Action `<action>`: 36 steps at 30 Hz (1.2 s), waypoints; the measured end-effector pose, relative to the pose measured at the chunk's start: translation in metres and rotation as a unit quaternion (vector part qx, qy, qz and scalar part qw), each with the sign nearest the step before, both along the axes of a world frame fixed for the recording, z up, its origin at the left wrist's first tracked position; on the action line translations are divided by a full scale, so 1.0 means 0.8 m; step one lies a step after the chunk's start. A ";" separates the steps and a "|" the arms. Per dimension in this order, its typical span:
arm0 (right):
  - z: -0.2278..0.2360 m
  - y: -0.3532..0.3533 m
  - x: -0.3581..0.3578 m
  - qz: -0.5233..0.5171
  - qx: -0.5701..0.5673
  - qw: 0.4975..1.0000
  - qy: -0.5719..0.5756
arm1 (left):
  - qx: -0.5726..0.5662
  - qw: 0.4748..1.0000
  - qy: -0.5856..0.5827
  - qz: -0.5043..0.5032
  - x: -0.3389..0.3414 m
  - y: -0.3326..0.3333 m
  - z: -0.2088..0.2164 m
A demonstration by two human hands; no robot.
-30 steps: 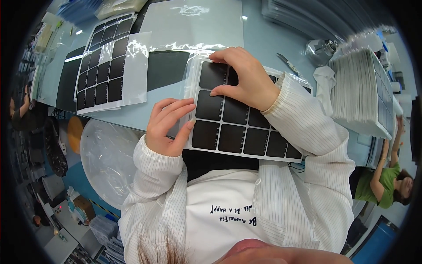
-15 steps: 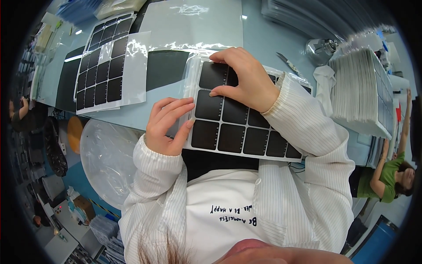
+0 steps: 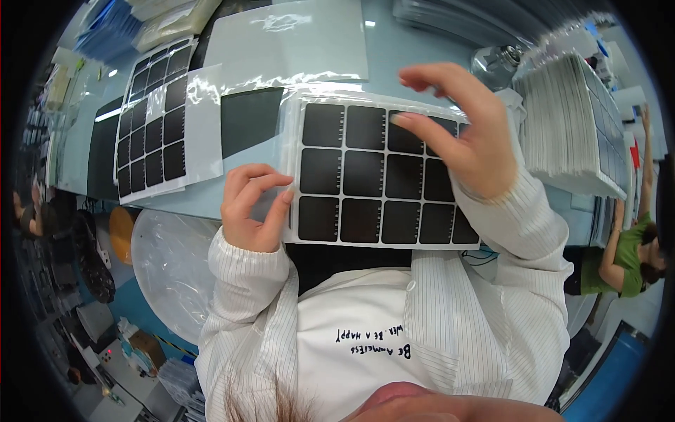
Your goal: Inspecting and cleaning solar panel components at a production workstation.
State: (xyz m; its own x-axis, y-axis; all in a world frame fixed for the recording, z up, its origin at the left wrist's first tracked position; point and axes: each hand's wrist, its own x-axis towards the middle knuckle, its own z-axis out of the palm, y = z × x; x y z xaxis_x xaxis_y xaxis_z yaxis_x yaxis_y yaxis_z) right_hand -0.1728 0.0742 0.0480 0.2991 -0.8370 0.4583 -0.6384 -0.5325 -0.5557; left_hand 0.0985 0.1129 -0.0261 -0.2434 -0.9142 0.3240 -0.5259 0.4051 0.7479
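In front of me lies a white sheet with rows of black rounded-corner labels [image 3: 362, 176], its near edge at the table's front edge. Clear film shows along its left border. My left hand [image 3: 253, 211] is at that border, index finger and thumb closed on the sheet's edge. Over the sheet's right part, my right hand [image 3: 471, 130] hovers with thumb and fingers spread, holding nothing. It hides several labels at the right.
More label sheets [image 3: 151, 126] lie at the left, by a dark panel [image 3: 249, 121] and a white sheet [image 3: 288, 46]. A tall stack of sheets [image 3: 562, 123] and a glass jar [image 3: 496, 65] stand at the right. A clear plastic bag [image 3: 172, 274] hangs below the table's left side.
My right hand has come off the label sheet's upper left and moved right, its fingers spreading. My left hand stays at the sheet's left border. The whole view has shifted slightly.
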 end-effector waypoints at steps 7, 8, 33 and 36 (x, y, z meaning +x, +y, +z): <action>-0.002 0.109 -0.090 -0.180 0.174 0.968 0.012 | 0.031 0.999 -0.025 0.030 -0.007 -0.015 -0.007; -0.010 0.120 -0.101 -0.182 0.179 0.967 0.009 | 0.039 0.998 -0.032 0.028 -0.007 -0.016 -0.005; -0.061 0.168 -0.089 -0.256 0.146 0.954 0.062 | -0.040 0.972 -0.224 -0.064 -0.021 -0.030 0.008; -0.067 0.168 -0.098 -0.252 0.146 0.956 0.031 | -0.023 0.982 -0.173 -0.074 -0.021 -0.031 0.012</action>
State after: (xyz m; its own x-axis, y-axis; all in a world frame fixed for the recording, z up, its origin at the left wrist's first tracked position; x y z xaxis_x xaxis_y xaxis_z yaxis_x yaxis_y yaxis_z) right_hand -0.2511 0.2088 -0.0060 -0.1567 -0.9714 0.1781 -0.8095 0.0230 -0.5867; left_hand 0.0815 0.0881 -0.0162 -0.4745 -0.8469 0.2399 -0.6779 0.5254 0.5142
